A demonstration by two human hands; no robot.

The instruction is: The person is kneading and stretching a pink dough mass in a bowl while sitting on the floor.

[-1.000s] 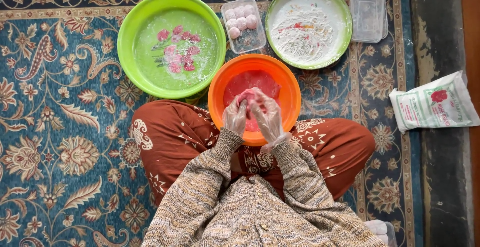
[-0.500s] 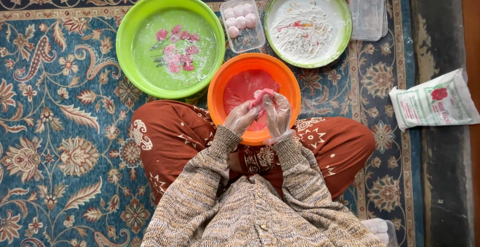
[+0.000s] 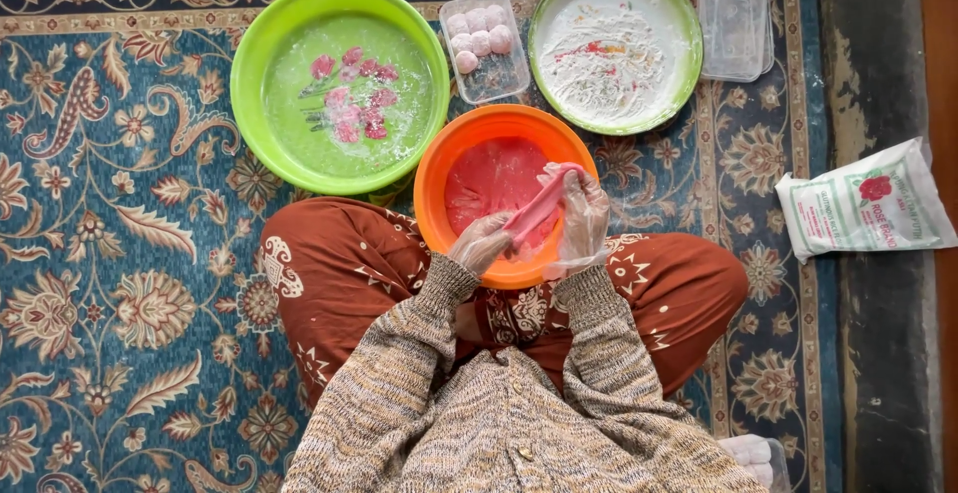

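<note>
Both gloved hands, left hand (image 3: 482,244) and right hand (image 3: 582,216), have fingers clamped on a stretched strip of pink dough (image 3: 532,216) over the orange bowl (image 3: 431,179). Five balls sit done in the clear tray (image 3: 507,79); lots of dough is left.

Both the left hand (image 3: 482,244) and the right hand (image 3: 582,216) wear thin, clear plastic gloves. The arms are covered by a knitted sweater (image 3: 499,413) in mottled beige and brown, with ribbed cuffs. The legs are in rust-brown trousers (image 3: 339,263) printed with cream patterns.

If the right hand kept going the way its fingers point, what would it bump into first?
The gloved right hand points up and away over the round orange plastic bowl. It would probably meet that bowl's far rim first, then the white-floured green plate beyond, though height is hard to judge.
</note>
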